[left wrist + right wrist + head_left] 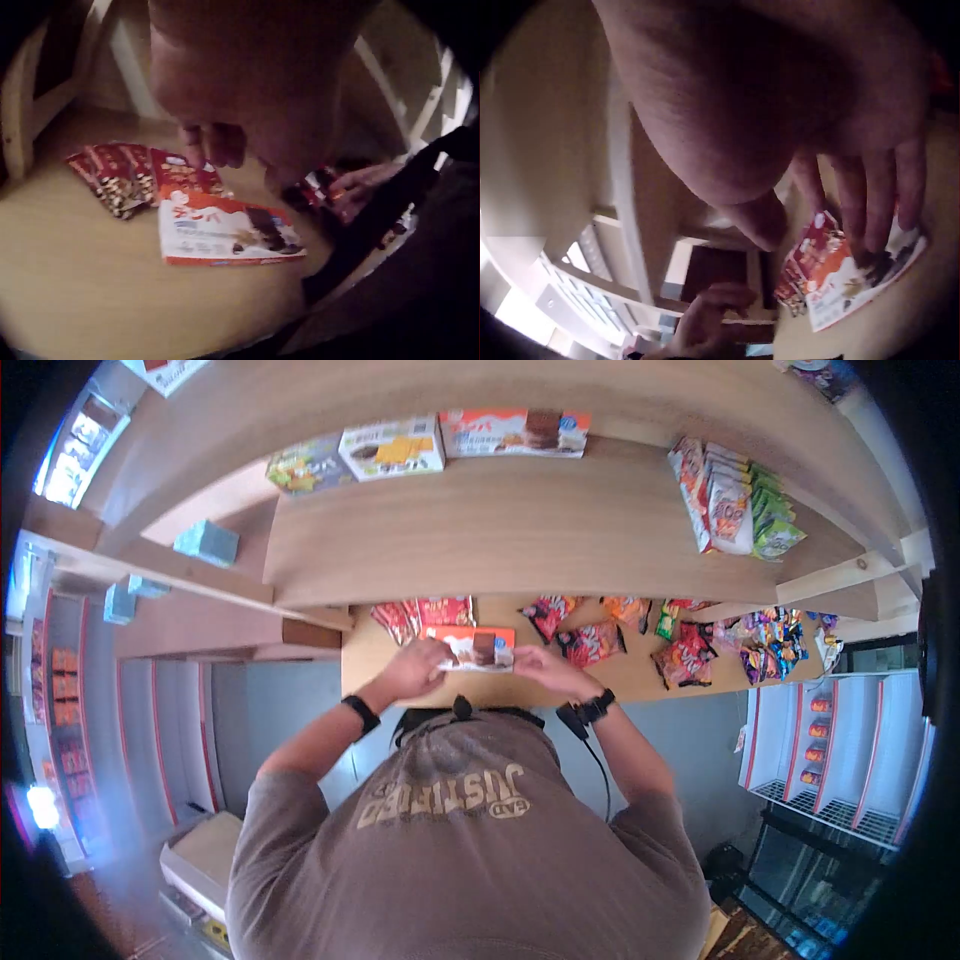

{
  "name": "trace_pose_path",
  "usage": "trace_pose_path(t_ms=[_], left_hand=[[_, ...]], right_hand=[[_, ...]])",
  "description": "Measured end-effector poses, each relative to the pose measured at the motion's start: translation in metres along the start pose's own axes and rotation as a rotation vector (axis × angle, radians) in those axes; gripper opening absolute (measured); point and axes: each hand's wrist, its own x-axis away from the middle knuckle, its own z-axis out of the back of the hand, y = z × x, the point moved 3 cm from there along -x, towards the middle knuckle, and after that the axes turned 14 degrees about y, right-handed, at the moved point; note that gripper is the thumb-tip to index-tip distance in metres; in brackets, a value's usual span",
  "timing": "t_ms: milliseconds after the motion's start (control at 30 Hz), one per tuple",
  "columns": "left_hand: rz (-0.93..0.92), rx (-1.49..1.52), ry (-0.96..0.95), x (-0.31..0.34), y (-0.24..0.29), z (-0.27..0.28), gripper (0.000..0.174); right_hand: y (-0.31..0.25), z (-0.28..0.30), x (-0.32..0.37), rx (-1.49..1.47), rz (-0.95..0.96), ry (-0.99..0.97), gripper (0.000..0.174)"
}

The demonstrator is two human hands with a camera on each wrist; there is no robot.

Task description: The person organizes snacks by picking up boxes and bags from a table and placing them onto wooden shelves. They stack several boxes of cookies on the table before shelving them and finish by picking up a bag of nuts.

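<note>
Snack box (478,650) flat on the near shelf (625,680). My right hand (545,665) presses it with straight fingers, probably squaring it. My left hand (415,668) hovers at its left end, loosely curled, empty.

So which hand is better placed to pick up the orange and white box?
Probably the right hand: its fingertips rest on the orange and white box, thumb free beside it. The left hand curls its fingers over the red packets at the far corner.
</note>
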Motion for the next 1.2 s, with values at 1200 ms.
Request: trace_pose_path(t_ms=[1200], left_hand=[[0.499,0.960,-0.115,0.041,-0.026,0.059,0.035]], right_hand=[[-0.076,-0.084,0.071,-0.074,-0.118,0.621,0.045]])
